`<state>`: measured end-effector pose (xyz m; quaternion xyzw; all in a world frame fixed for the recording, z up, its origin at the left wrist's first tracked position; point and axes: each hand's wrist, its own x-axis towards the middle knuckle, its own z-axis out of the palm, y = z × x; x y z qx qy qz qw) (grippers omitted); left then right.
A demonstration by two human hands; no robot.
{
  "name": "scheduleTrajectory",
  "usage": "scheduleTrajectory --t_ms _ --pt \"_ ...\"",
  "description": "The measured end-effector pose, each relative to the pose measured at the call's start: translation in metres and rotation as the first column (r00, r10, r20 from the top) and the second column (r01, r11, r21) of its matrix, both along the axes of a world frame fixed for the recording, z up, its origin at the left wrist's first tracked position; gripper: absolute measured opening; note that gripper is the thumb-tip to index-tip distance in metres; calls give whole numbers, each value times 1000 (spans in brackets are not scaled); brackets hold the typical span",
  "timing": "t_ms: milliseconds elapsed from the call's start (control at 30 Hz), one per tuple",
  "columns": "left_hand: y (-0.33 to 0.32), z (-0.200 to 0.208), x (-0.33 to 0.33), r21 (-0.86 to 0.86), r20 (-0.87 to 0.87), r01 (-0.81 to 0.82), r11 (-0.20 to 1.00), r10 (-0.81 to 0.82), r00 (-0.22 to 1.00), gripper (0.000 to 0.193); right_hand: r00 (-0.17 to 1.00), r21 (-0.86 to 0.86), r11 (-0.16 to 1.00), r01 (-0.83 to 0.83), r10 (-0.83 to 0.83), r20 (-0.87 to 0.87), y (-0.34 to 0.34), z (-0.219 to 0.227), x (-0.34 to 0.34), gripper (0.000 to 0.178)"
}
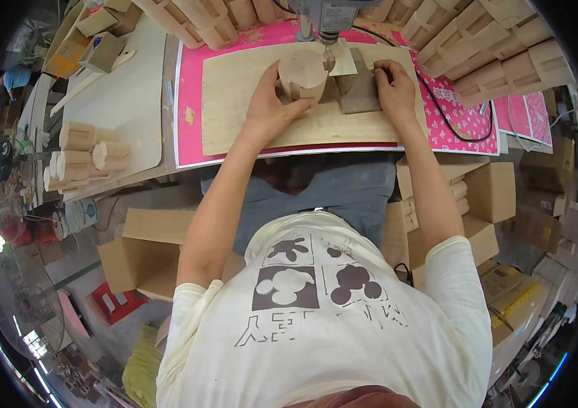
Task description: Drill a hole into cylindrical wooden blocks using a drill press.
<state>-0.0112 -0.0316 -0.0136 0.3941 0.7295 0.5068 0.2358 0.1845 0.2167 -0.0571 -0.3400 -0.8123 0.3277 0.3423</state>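
My left hand (272, 109) is closed round the side of a pale wooden cylinder (302, 68) with notches cut in its side, thumb across its near face. The cylinder stands on a light wooden board (234, 102), against the bit and chuck (330, 51) of a drill machine (336, 17). Beside it lies a flat grey-brown plate (362, 95), with a small pale piece (344, 60) at its far end. At the plate's right edge, my right hand (396, 92) has its fingers curled in, thumb and forefinger against it. The drill's tip is partly hidden.
Notched wooden cylinders are stacked at the far right (499, 54) and far left (197, 20); several more stand on the left table (88, 153). A black cable (431, 102) loops at right. Cardboard boxes (149, 251) flank my lap; the right box (493, 194) holds cylinders.
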Motion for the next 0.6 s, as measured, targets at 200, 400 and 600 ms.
scheduleTrajectory --t_ms 200,400,600 --pt "9 -2 -1 123 70 -11 992 2 998 94 1000 28 999 21 -22 21 1 -3 0 23" --pt "19 1 2 137 -22 -42 990 45 999 93 1000 22 1000 8 -9 27 2 -2 -1 22" --pt "22 -3 1 127 26 -44 991 41 999 90 1000 0 1000 13 -13 29 2 -4 -1 22"
